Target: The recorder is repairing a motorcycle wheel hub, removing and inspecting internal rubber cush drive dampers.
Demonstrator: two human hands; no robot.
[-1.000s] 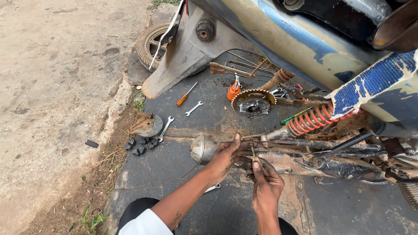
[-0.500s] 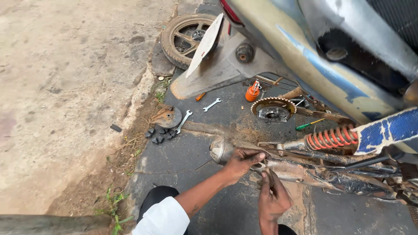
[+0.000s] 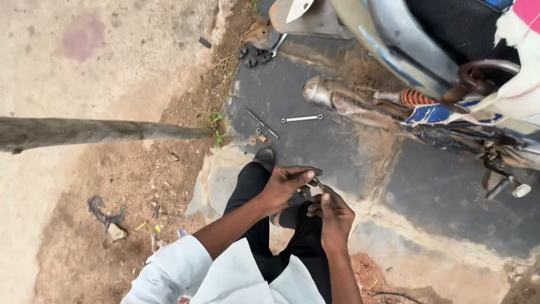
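My left hand [image 3: 286,183] and my right hand [image 3: 336,217] meet above my knees in black trousers [image 3: 256,186]. Between their fingertips is a small thin metal part [image 3: 318,183]. The left thumb and fingers pinch its upper end. The right hand's fingers close on its lower end; its exact shape is too small to tell. A motorcycle [image 3: 427,50] lies on its side to the upper right, with its chrome exhaust pipe [image 3: 332,98] and an orange coil spring [image 3: 417,97] about an arm's length from my hands.
A silver spanner [image 3: 302,118], a thin metal rod [image 3: 262,123] and small nuts [image 3: 257,138] lie on the dark paving ahead of my shoe. A wooden pole [image 3: 95,132] crosses the dirt at the left. Black parts and another spanner [image 3: 260,52] lie at the top.
Both hands have left the motorcycle frame and drawn back over my knees with the small part. The view has swung down and left, so the sprocket and screwdriver are out of sight.
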